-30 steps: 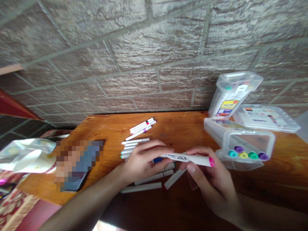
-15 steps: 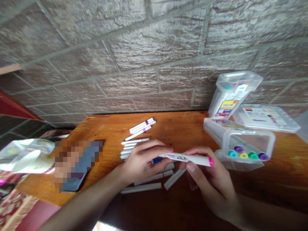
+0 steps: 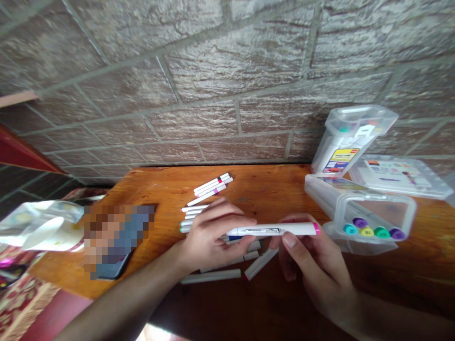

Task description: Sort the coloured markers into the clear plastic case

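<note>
A white marker with a pink end [image 3: 265,229] lies level between my two hands, above the table. My left hand [image 3: 216,232] pinches its left end between thumb and fingers. Thumb and fingers of my right hand [image 3: 316,258] grip it near the pink end. Beneath the hands lie several loose white markers, among them one with a red end [image 3: 261,264] and one at the front [image 3: 211,276]. Other markers [image 3: 192,215] stick out past my left hand, which partly covers them. Farther back rests a small group of thinner white pens [image 3: 212,187].
At right, an open clear case [image 3: 373,199] lies on its side with several markers inside. Behind it stand an upright clear marker box [image 3: 350,142] and a flat clear case [image 3: 401,175]. A phone [image 3: 117,265], partly blurred out, and a white cup [image 3: 46,234] are at left. A brick wall [image 3: 227,85] backs the table.
The marker has turned from a slant to nearly level, its pink end rising slightly. Both hands keep hold of it. The whole view has shifted a little.
</note>
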`<state>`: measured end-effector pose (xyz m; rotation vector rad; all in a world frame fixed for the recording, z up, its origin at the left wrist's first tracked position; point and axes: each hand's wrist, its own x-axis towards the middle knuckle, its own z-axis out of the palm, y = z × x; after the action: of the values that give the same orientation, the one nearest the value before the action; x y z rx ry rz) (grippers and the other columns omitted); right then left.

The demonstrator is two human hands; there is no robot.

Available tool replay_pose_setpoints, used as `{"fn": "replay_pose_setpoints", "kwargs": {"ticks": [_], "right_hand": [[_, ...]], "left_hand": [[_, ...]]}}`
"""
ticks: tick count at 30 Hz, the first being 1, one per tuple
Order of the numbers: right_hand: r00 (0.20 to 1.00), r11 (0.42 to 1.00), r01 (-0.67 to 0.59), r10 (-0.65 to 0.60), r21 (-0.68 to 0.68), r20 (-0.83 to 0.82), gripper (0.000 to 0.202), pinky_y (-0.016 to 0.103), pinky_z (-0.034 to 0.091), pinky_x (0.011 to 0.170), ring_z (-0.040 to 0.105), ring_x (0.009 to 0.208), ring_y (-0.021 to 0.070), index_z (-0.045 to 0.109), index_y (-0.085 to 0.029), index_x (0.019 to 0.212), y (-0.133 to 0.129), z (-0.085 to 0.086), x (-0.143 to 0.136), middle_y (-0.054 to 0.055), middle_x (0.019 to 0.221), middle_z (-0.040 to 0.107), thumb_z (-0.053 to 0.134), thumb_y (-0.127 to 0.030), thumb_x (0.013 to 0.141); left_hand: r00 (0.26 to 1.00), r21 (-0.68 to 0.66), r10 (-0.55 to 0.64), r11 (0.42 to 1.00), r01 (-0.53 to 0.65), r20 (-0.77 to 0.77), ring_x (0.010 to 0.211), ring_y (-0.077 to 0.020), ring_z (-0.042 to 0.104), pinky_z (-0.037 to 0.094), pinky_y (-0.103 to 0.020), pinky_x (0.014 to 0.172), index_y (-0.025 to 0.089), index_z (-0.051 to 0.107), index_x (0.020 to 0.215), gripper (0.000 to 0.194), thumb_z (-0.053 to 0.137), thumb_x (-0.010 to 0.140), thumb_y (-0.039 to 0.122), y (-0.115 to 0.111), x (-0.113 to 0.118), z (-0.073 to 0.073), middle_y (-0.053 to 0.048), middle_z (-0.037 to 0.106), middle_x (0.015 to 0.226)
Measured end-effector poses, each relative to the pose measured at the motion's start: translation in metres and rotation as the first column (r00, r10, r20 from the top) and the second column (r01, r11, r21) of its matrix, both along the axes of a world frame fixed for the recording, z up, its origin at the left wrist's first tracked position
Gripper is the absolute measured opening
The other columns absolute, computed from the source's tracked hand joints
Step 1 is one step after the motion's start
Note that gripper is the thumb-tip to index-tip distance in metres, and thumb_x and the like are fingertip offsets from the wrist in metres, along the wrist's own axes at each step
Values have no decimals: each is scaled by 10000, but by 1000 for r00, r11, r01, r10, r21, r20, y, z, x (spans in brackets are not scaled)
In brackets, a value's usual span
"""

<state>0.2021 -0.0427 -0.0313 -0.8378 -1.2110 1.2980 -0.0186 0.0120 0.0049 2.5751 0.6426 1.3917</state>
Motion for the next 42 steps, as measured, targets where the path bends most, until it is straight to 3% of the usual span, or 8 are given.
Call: {"fn": "replay_pose_setpoints", "kwargs": {"ticks": [14, 26, 42], "right_hand": [[1000, 998, -9, 8, -69, -6, 224, 192, 490, 420, 576, 498, 111, 629, -265, 1116, 3, 0, -3, -8, 811, 702, 653, -483, 1068], [1000, 997, 1, 0, -75, 19, 181, 229, 490, 396, 569, 476, 132, 646, -308, 1082, 3, 4, -2, -16, 791, 710, 659, -487, 1057], [999, 999, 4, -3, -34, 32, 214, 200, 484, 396, 562, 472, 113, 628, -258, 1085, 3, 2, -3, -3, 793, 694, 650, -470, 1069]], "left_hand": [[1000, -21, 13, 1000, -13, -24, 783, -160, 741, 607, -257, 773, 133, 788, 1061, 239, 841, 833, 87, 0, 0, 2, -77, 805, 921], [1000, -34, 18, 999, -19, -23, 795, -154, 740, 600, -241, 753, 159, 787, 1080, 253, 843, 840, 99, 1, -2, -2, -66, 801, 940], [998, -64, 24, 998, -28, -64, 754, -167, 739, 596, -250, 705, 141, 785, 1041, 177, 823, 868, 133, 1, 1, 0, -80, 799, 885]]}}
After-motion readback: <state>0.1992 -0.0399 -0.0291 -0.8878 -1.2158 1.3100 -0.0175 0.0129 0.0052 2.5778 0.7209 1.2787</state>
